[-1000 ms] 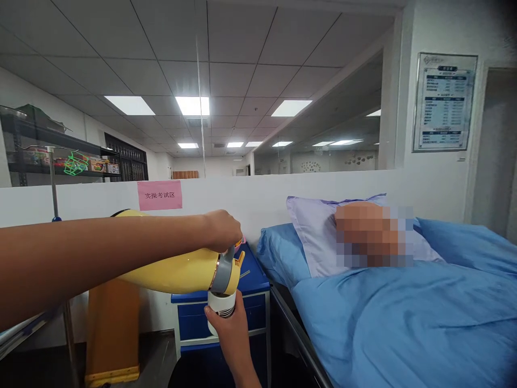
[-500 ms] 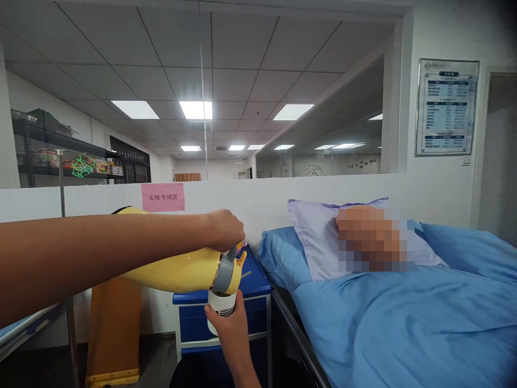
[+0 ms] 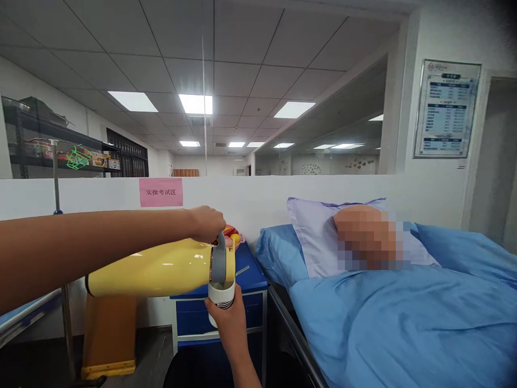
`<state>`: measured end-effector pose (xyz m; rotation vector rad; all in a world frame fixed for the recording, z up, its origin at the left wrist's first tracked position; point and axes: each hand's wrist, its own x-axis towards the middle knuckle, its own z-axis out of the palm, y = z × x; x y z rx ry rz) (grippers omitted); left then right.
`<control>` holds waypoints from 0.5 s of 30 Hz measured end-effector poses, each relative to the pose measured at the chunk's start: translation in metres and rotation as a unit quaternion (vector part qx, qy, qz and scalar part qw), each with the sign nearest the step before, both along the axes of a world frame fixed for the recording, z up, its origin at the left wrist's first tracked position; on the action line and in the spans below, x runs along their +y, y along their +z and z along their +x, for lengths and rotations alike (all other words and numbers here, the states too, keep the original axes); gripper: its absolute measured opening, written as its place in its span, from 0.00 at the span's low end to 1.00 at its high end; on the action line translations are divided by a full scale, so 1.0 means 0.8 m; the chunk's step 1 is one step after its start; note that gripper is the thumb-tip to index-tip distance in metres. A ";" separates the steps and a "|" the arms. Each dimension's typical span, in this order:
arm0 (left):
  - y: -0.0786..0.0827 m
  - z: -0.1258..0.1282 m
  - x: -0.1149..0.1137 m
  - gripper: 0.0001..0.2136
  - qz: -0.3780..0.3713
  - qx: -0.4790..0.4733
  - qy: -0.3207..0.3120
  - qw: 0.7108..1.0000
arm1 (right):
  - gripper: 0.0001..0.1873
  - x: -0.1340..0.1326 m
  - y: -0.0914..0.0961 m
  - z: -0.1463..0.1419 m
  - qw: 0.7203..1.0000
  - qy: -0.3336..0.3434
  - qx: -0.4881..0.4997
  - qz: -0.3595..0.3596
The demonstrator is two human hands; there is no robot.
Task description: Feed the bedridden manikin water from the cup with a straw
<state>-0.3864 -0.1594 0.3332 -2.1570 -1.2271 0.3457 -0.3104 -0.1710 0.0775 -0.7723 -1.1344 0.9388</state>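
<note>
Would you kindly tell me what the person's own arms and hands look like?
The left hand and right hand are both ungloved, with no ring, watch or bracelet in sight, though some fingers are hidden. No sleeve shows on the left forearm or the right forearm, and no markings stand out.

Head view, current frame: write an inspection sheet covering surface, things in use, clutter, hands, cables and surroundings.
Surface: blue cabinet top, partly hidden behind the yellow flask.
Things in use: yellow flask nearly level, its mouth at the rim of the white cup; contact and liquid unclear.
Clutter: pink basket of colourful items, partly hidden, and thin sticks.
Hands: left hand gripping the flask's grey handle; right hand around the white cup.
Cables: nothing seen.
Surroundings: blue bedding and lilac pillow at right, pink sign behind.
</note>
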 end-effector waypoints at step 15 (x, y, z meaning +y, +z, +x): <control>-0.078 -0.168 0.163 0.15 0.054 -0.552 0.191 0.810 | 0.29 0.045 -0.038 0.035 0.996 -0.005 0.004 -0.092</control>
